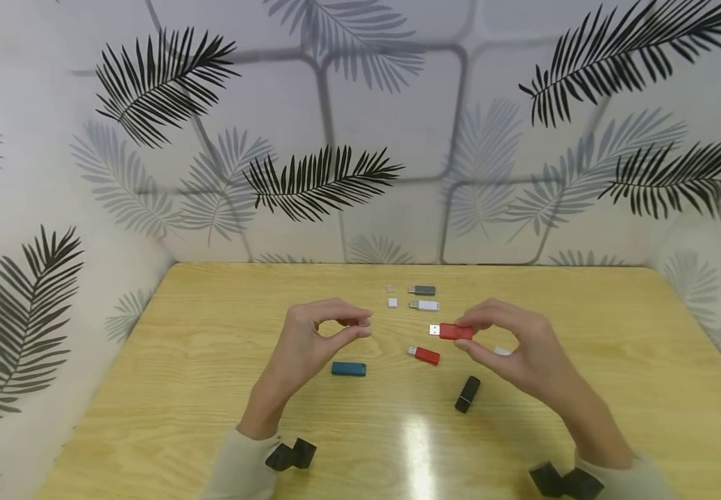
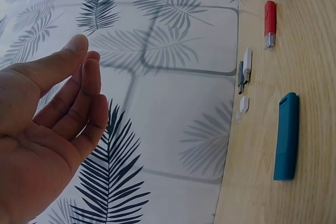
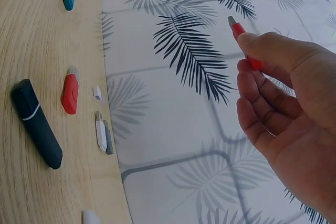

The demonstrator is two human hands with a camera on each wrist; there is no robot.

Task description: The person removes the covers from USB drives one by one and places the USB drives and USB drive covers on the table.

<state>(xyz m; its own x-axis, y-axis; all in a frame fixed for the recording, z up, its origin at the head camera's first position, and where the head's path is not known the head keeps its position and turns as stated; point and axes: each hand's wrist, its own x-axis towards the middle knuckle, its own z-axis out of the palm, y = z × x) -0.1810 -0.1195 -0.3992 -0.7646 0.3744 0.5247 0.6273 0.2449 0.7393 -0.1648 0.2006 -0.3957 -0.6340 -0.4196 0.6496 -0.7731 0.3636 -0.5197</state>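
Observation:
My right hand (image 1: 523, 340) pinches a red USB stick (image 1: 451, 331) between thumb and fingers, its bare metal plug pointing left. The stick is raised in front of the wall in the right wrist view. Facing it, my left hand (image 1: 317, 333) has thumb and fingertips drawn together around a small pale piece (image 1: 365, 327), mostly hidden; I cannot tell what it is. A second red USB stick (image 1: 426, 355) lies on the table between the hands. Below the left fingers lies a teal USB stick (image 1: 349, 369), and nearer the right hand a black one (image 1: 467, 394).
Toward the back of the wooden table (image 1: 210, 333) lie a grey USB stick (image 1: 424, 290) and a white one (image 1: 426, 305). Left of them sit a clear cap (image 1: 390, 287) and a white cap (image 1: 392, 303). Another white piece (image 1: 501, 351) is partly behind the right hand. A leaf-patterned wall (image 1: 385, 229) closes the back.

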